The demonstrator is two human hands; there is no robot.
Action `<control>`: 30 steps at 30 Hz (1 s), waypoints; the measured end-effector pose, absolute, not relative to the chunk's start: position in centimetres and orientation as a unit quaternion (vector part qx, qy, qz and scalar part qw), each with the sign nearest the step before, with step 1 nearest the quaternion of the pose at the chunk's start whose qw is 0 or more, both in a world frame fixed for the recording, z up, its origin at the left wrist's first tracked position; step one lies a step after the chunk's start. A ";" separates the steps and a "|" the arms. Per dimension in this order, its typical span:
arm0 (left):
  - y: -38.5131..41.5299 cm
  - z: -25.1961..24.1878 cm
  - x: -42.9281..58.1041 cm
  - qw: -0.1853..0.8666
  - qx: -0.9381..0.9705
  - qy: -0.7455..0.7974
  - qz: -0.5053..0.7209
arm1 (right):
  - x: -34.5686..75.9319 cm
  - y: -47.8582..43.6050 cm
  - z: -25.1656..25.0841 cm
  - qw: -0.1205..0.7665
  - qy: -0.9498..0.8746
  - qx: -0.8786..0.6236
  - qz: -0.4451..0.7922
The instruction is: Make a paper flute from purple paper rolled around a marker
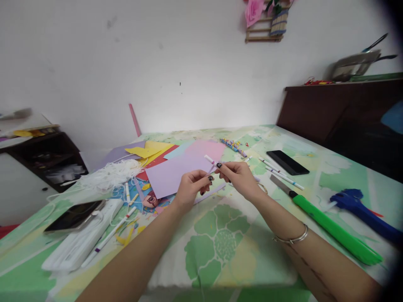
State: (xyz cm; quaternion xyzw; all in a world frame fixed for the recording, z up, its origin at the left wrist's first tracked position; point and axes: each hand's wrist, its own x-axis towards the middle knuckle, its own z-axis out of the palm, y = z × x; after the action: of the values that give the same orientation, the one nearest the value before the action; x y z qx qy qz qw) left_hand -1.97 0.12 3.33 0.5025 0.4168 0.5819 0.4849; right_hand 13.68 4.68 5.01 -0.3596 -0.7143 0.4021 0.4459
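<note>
Above the middle of the table, my right hand (237, 176) pinches a white marker (208, 158) with a purple band, its end pointing up and left. My left hand (193, 187) is closed, thumb against fingers, at a thin light-purple paper strip (212, 169) that runs across to the marker. Most of the strip is hidden by my fingers. Behind my left hand lies a lavender paper sheet (171, 172). Another lavender strip (214, 193) rests on the tablecloth just below my hands.
A green-handled knife (333, 226), blue glue gun (362, 209), black phone (287, 162) and several markers (285, 176) lie right. At left are tangled white string (108, 175), another phone (75, 216), a white power strip (82, 239) and coloured paper (151, 152).
</note>
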 end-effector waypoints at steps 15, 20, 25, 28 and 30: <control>-0.7 5.0 -2.0 0.633 0.364 0.268 0.629 | 13.7 4.6 4.8 0.504 -0.749 -0.395 0.168; -1.1 5.1 -2.4 0.635 0.451 0.253 0.574 | 14.0 5.2 4.7 0.510 -0.734 -0.412 0.176; -2.3 5.3 -3.6 0.630 0.663 0.241 0.324 | 14.1 5.6 4.6 0.518 -0.722 -0.419 0.185; -3.6 5.2 -3.6 0.664 0.711 0.185 0.140 | 14.3 5.9 4.4 0.529 -0.712 -0.426 0.181; -4.2 5.2 -3.3 0.692 0.710 0.125 0.035 | 14.4 6.0 4.3 0.538 -0.703 -0.429 0.180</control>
State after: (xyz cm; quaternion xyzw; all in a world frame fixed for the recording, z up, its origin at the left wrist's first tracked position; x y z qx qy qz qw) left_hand -3.29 -4.25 5.20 0.7100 0.1251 0.0353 0.6921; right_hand 14.38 6.05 4.26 -0.4288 -0.7034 0.1798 0.5376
